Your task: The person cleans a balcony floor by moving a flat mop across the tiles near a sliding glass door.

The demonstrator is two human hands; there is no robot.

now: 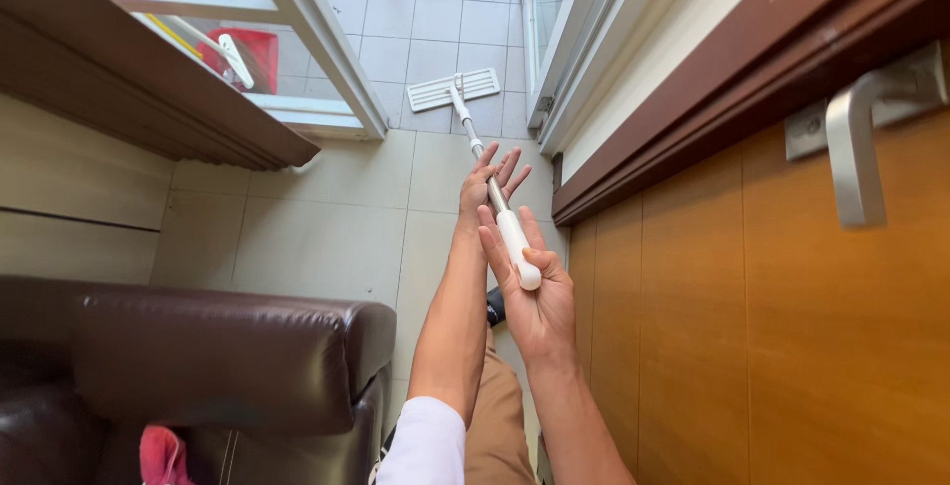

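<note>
A white flat mop has its head (453, 89) on the pale tiled floor past a doorway, and its pole (482, 153) runs back toward me. My right hand (537, 305) is palm up under the thick white grip end (517, 245), with the thumb curled against it. Farther along the pole is my left hand (489, 184), fingers spread apart and the palm resting against the pole. A white sleeve covers my left upper arm.
A dark brown leather sofa arm (228, 356) fills the lower left, with a pink cloth (160, 453) below it. A wooden door (772, 327) with a metal lever handle (859, 148) stands at the right. A white sliding-door frame (317, 45) and a red bucket (247, 54) lie beyond.
</note>
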